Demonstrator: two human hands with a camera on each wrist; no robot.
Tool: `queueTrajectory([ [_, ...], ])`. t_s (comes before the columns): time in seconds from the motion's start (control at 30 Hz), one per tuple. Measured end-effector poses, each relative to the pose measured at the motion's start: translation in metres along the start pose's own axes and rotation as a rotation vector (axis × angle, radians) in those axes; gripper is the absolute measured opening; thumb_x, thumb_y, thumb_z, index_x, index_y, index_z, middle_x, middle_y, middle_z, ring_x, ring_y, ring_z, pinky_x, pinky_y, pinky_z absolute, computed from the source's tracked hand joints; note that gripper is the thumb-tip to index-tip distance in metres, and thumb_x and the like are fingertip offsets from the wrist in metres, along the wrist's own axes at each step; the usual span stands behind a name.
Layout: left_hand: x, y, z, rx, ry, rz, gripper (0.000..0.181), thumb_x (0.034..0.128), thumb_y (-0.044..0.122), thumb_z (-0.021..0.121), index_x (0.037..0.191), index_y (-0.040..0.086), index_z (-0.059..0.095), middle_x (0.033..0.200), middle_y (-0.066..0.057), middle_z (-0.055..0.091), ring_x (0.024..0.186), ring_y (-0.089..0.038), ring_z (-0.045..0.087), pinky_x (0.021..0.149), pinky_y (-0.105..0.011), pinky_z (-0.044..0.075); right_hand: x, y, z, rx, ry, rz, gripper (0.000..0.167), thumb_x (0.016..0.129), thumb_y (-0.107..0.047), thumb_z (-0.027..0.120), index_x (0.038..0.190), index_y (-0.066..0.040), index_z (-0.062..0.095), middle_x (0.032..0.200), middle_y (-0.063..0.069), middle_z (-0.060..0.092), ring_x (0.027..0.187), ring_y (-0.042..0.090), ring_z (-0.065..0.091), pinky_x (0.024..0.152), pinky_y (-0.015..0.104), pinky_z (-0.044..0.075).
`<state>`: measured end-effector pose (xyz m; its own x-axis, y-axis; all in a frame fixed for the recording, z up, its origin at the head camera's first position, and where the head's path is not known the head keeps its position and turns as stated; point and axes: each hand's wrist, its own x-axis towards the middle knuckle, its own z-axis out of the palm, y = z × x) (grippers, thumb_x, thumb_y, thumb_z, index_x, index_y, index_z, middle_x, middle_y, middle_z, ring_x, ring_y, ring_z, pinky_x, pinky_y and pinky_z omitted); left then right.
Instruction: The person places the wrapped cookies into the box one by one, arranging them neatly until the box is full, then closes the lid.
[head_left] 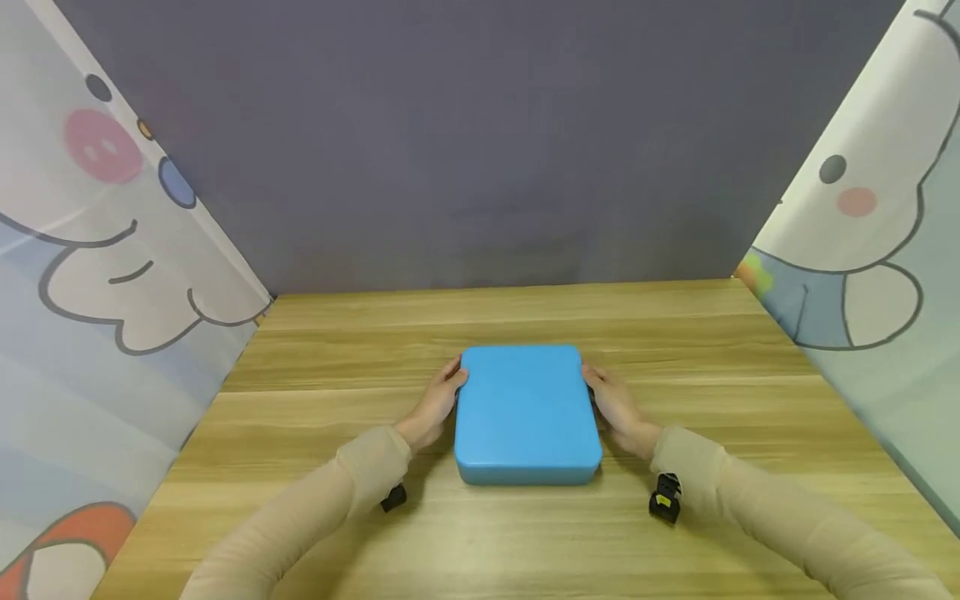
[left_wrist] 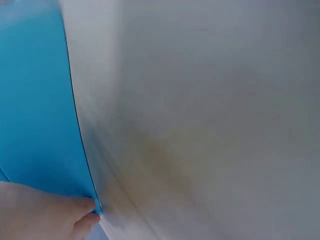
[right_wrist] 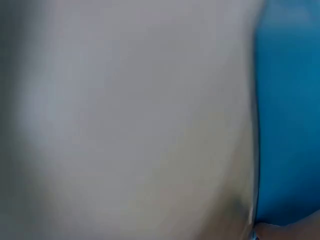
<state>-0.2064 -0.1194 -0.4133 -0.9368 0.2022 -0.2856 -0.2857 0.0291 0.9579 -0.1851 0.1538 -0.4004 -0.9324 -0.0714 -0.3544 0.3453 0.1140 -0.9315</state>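
A flat, square blue box point(head_left: 528, 410) with rounded corners is in the middle of the head view, on or just above the wooden table; any gap beneath it cannot be made out. My left hand point(head_left: 435, 405) grips its left side, thumb at the top edge. On the opposite side my right hand point(head_left: 619, 413) holds it likewise. In the left wrist view, fingertips point(left_wrist: 86, 206) meet the box's edge at lower left. Only a sliver of the right hand point(right_wrist: 295, 229) shows in the right wrist view, against the blue side wall. The box's underside and contents are hidden.
The wood-grain table point(head_left: 517, 542) stretches out around the box. A dark grey panel point(head_left: 495, 150) rises behind its far edge. Printed cartoon curtains point(head_left: 97, 275) hang at the left and right. Small black devices point(head_left: 664, 498) sit at both wrists.
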Motion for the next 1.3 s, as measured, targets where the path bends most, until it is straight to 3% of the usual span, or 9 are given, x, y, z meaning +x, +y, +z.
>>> queueTrajectory([
  [0.13, -0.021, -0.009, -0.003, 0.009, -0.031, -0.017, 0.057, 0.0985, 0.028, 0.041, 0.147, 0.009, 0.018, 0.153, -0.012, 0.016, 0.139, -0.034, 0.018, 0.113, -0.047, 0.017, -0.017, 0.007, 0.002, 0.01, -0.042, -0.012, 0.055, 0.101, -0.035, 0.029, 0.145, -0.004, 0.022, 0.145, 0.019, 0.029, 0.132, 0.034, 0.031, 0.107, 0.044, 0.032],
  [0.2, -0.027, -0.012, -0.002, 0.008, -0.044, -0.008, 0.057, 0.0988, 0.028, 0.04, 0.147, 0.008, 0.018, 0.153, -0.013, 0.016, 0.138, -0.034, 0.019, 0.113, -0.047, 0.017, -0.022, 0.009, 0.001, 0.042, -0.076, -0.03, 0.055, 0.102, -0.031, 0.028, 0.147, -0.003, 0.014, 0.152, 0.016, 0.016, 0.139, 0.032, 0.016, 0.113, 0.045, 0.02],
  [0.27, -0.029, -0.014, -0.001, 0.004, -0.052, 0.002, 0.056, 0.0991, 0.029, 0.039, 0.147, 0.009, 0.018, 0.153, -0.012, 0.016, 0.138, -0.034, 0.019, 0.113, -0.047, 0.017, -0.024, 0.01, 0.001, 0.035, -0.083, -0.04, 0.055, 0.102, -0.031, 0.028, 0.147, -0.003, 0.012, 0.153, 0.016, 0.012, 0.14, 0.033, 0.013, 0.114, 0.045, 0.017],
  [0.4, -0.021, -0.012, 0.004, -0.013, -0.046, 0.008, 0.057, 0.0992, 0.031, 0.038, 0.148, 0.011, 0.017, 0.153, -0.011, 0.015, 0.139, -0.033, 0.018, 0.114, -0.047, 0.017, -0.019, 0.01, -0.002, 0.059, -0.065, -0.036, 0.054, 0.102, -0.031, 0.026, 0.145, 0.0, 0.017, 0.152, 0.017, 0.015, 0.139, 0.032, 0.016, 0.113, 0.044, 0.019],
  [0.6, 0.002, -0.006, 0.011, -0.002, -0.036, -0.01, 0.055, 0.0997, 0.033, 0.036, 0.148, 0.018, 0.015, 0.154, -0.006, 0.011, 0.141, -0.028, 0.011, 0.114, -0.046, 0.014, 0.003, 0.006, -0.011, 0.028, -0.04, -0.012, 0.061, 0.1, -0.038, 0.03, 0.148, -0.005, 0.012, 0.153, 0.016, 0.009, 0.14, 0.034, 0.01, 0.113, 0.047, 0.019],
  [0.87, 0.025, -0.003, 0.012, 0.005, 0.024, -0.019, 0.053, 0.0997, 0.033, 0.035, 0.148, 0.02, 0.018, 0.154, -0.006, 0.013, 0.141, -0.029, 0.009, 0.114, -0.048, 0.013, 0.031, -0.002, -0.015, 0.03, -0.059, -0.028, 0.062, 0.1, -0.036, 0.032, 0.148, -0.004, 0.008, 0.153, 0.017, 0.006, 0.14, 0.033, 0.006, 0.114, 0.045, 0.014],
  [1.07, 0.031, -0.002, 0.01, 0.008, 0.055, -0.019, 0.052, 0.0993, 0.034, 0.036, 0.147, 0.019, 0.021, 0.154, -0.005, 0.015, 0.141, -0.028, 0.009, 0.114, -0.047, 0.013, 0.037, -0.006, -0.014, 0.05, -0.073, -0.046, 0.06, 0.101, -0.032, 0.031, 0.147, -0.001, 0.007, 0.153, 0.017, 0.005, 0.141, 0.033, 0.005, 0.115, 0.044, 0.013],
  [1.3, 0.028, 0.01, 0.014, 0.011, 0.013, -0.013, 0.053, 0.1002, 0.028, 0.034, 0.148, 0.013, 0.018, 0.154, -0.009, 0.012, 0.141, -0.031, 0.007, 0.114, -0.048, 0.011, 0.037, -0.008, -0.02, 0.043, -0.066, -0.032, 0.061, 0.101, -0.031, 0.032, 0.147, -0.002, 0.005, 0.153, 0.017, 0.003, 0.141, 0.033, 0.004, 0.115, 0.045, 0.013],
])
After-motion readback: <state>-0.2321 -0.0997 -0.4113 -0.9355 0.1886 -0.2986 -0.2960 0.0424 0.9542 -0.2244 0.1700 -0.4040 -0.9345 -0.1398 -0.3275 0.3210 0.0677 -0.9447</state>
